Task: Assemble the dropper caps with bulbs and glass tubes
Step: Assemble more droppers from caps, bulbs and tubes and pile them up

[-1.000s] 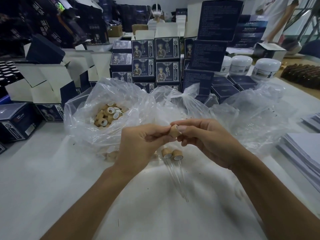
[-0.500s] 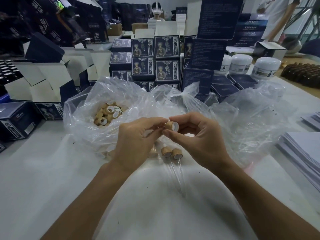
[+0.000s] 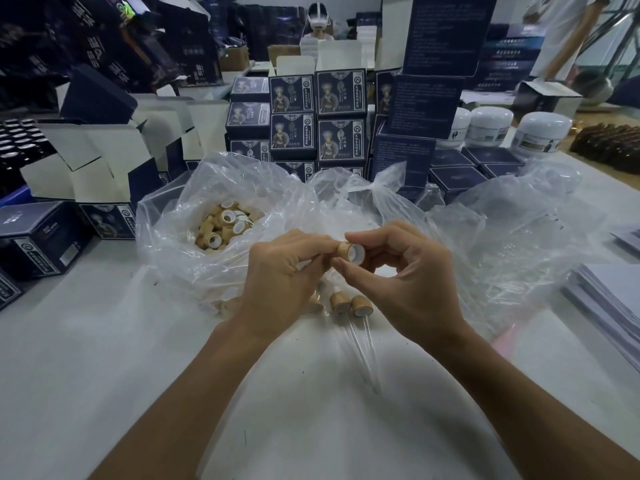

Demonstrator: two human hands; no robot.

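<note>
A bamboo-coloured dropper cap [image 3: 350,251] with a white inside is held between both hands above the table. My left hand [image 3: 284,275] pinches its left end; what sits behind the cap is hidden by the fingers. My right hand [image 3: 398,271] pinches the cap's open white end between thumb and forefinger. Below the hands, two assembled droppers [image 3: 348,304] lie on the table, their glass tubes [image 3: 363,351] pointing toward me. A clear plastic bag [image 3: 166,244] at the left holds several loose caps [image 3: 225,225].
A second crumpled clear bag [image 3: 512,237] spreads to the right. Dark blue printed boxes [image 3: 294,116] are stacked behind, open boxes [image 3: 93,161] at the left, white jars [image 3: 540,131] at back right, a paper stack [image 3: 609,292] at the right edge. A person with a headset sits far back.
Both hands have lifted the cap slightly and turned it, so its white open end now faces me more. The droppers on the table have not moved.
</note>
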